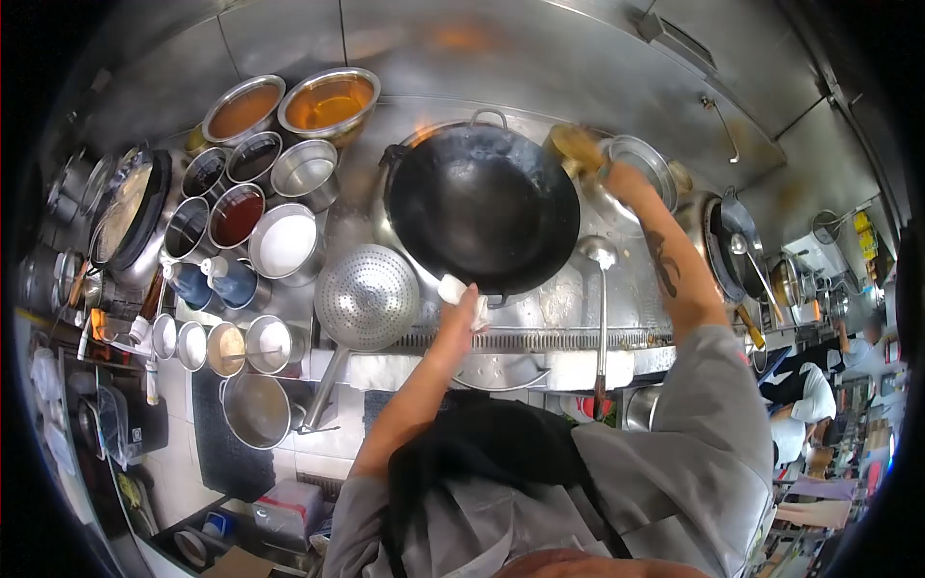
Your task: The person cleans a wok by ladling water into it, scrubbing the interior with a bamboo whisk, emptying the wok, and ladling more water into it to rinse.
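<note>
A large black wok [487, 202] sits tilted over the burner, flames showing at its back left rim. My left hand [465, 313] is closed on a folded white cloth [453, 289] at the wok's near rim, by its small handle. To the right of the wok, my right hand [624, 181] grips a yellowish-brown wok brush [575, 147], blurred by motion. The brush is over the stove beside a metal pot [641, 159]. A ladle [603, 289] with a long handle lies to the right of the wok, and a perforated strainer [367, 297] lies to its left.
Steel bowls of orange liquid [330, 101] stand at the back left. Several containers hold sauces and powders, including a white powder [286, 243]. Blue-filled squeeze bottles [231, 281] stand near them. Another wok [737, 246] is at the right. People [809, 400] work farther right.
</note>
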A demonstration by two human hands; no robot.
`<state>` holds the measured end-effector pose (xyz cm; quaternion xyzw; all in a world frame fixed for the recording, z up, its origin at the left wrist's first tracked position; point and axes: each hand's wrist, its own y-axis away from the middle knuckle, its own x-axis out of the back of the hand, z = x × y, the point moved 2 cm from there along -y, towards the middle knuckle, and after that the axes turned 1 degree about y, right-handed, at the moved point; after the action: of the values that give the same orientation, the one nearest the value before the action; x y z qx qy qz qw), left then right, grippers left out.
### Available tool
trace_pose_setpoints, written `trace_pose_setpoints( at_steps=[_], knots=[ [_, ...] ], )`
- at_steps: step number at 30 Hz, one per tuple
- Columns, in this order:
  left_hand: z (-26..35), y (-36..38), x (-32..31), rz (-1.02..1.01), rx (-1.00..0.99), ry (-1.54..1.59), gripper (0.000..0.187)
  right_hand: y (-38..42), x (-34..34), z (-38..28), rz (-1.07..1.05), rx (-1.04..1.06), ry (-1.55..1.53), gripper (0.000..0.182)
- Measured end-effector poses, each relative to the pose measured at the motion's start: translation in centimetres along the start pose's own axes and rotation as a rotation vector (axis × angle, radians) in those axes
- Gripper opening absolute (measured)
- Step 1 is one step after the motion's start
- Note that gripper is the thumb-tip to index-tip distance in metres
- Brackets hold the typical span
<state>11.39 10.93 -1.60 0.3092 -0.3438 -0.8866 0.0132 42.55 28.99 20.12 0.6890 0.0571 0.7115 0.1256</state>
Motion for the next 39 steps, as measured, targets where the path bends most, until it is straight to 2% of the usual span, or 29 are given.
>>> trace_pose_setpoints(
  at_steps=[2, 4, 5, 7, 8, 9, 10, 11, 12, 13, 15, 16, 17, 18, 19, 20, 22, 24, 26, 27, 28, 29, 31, 32, 33, 34, 37, 39],
  knots=[
    [0.0, 0.0, 0.3, -0.003, -0.01, -0.003, 0.033, -3.1, 0.7, 0.9, 0.607, -0.028, 0.082, 0.042],
    [-0.3, -0.2, 0.7, 0.003, 0.008, 0.0, 0.035, -1.5, 1.5, -3.1, 0.475, -0.06, -0.799, 0.043],
    [-0.3, -0.3, 0.7, 0.004, 0.015, 0.002, 0.035, -4.8, -2.3, -4.1, 0.696, -0.011, -0.665, 0.043],
    [-0.1, 0.3, 0.4, 0.036, 0.001, 0.002, 0.036, -6.9, -8.4, -9.1, 0.567, -0.026, -0.57, 0.043],
    [-0.1, 0.5, 0.4, 0.053, -0.006, 0.005, 0.036, -4.7, -9.0, -12.8, 0.248, -0.037, -0.577, 0.038],
    [-0.1, 0.5, 0.5, 0.033, -0.01, -0.014, 0.038, -10.1, -16.7, -13.5, -0.025, 0.378, -0.269, 0.036],
    [0.0, 0.3, 0.6, 0.011, -0.015, -0.032, 0.04, -3.9, -15.4, -17.1, -0.202, 0.309, -0.525, 0.033],
    [-0.1, 0.3, 0.7, -0.013, -0.013, -0.05, 0.042, 0.9, -13.8, -19.9, -0.196, 0.311, -0.549, 0.032],
    [0.0, 0.2, 0.6, -0.013, -0.033, -0.046, 0.041, 2.9, -15.0, -20.4, -0.087, 0.519, -0.513, 0.034],
    [0.0, 0.3, 0.4, -0.014, -0.051, -0.042, 0.04, 6.5, -12.8, -20.3, -0.297, 0.498, -0.505, 0.042],
    [-0.4, 0.2, 0.6, -0.044, -0.056, -0.034, 0.038, 6.8, -15.2, -14.9, -0.082, 0.624, -0.399, 0.044],
    [-0.6, -0.5, 1.3, -0.076, -0.046, -0.036, 0.038, 5.3, -14.6, -10.8, -0.112, 0.564, -0.263, 0.04],
    [-0.7, -1.0, 1.6, -0.106, -0.041, -0.035, 0.038, 0.5, -15.1, -6.1, -0.161, 0.324, 0.079, 0.039],
    [-0.5, -0.5, 1.6, -0.088, -0.043, -0.039, 0.037, -1.1, -12.5, -2.7, 0.109, 0.198, 0.119, 0.04],
    [0.1, 0.4, 1.3, -0.069, -0.051, -0.043, 0.037, -2.5, -10.0, 0.7, 0.367, 0.057, 0.122, 0.042],
    [0.6, 0.9, 1.0, -0.047, -0.059, -0.043, 0.037, -3.1, -6.0, 0.2, 0.394, -0.114, -0.141, 0.042],
    [0.2, 1.2, 0.9, -0.031, -0.072, -0.043, 0.031, -4.7, -3.6, 0.9, 0.684, 0.019, -0.234, 0.044],
    [0.4, 0.9, 0.6, -0.023, -0.065, -0.07, 0.029, -6.7, -4.0, -2.0, 0.527, -0.106, -0.731, 0.047],
    [0.6, 0.9, 0.5, -0.018, -0.068, -0.106, 0.033, -9.5, -8.5, -7.3, 0.632, -0.069, -0.527, 0.044],
    [0.7, 1.0, 0.4, -0.016, -0.068, -0.122, 0.036, -8.3, -9.4, -11.0, 0.382, 0.082, -0.771, 0.037],
    [0.7, 1.0, 0.3, -0.021, -0.054, -0.117, 0.036, -7.2, -11.3, -13.8, 0.15, 0.11, -0.543, 0.03],
    [0.9, 1.0, 0.2, -0.026, -0.042, -0.112, 0.036, -8.6, -14.9, -16.0, -0.087, 0.373, -0.356, 0.029],
    [0.9, 1.2, 0.4, -0.032, -0.032, -0.095, 0.036, 1.5, -12.1, -21.1, -0.303, 0.3, -0.575, 0.03],
    [0.9, 1.3, 0.3, -0.037, -0.039, -0.08, 0.036, 6.0, -10.3, -21.5, -0.385, 0.334, -0.52, 0.032],
    [1.1, 1.3, 0.1, -0.045, -0.047, -0.064, 0.036, 8.7, -9.4, -20.9, -0.463, 0.367, -0.463, 0.034],
    [1.4, 1.4, 0.0, -0.034, -0.03, -0.072, 0.036, 8.0, -12.2, -17.0, -0.387, 0.474, -0.417, 0.034],
    [1.5, 1.8, -0.1, -0.021, 0.022, -0.101, 0.036, 3.9, -12.5, -3.1, -0.519, 0.197, 0.093, 0.037],
    [0.9, 1.0, 0.0, -0.041, 0.033, -0.1, 0.036, 2.0, -6.5, 1.5, 0.198, 0.04, 0.149, 0.032]
  ],
)
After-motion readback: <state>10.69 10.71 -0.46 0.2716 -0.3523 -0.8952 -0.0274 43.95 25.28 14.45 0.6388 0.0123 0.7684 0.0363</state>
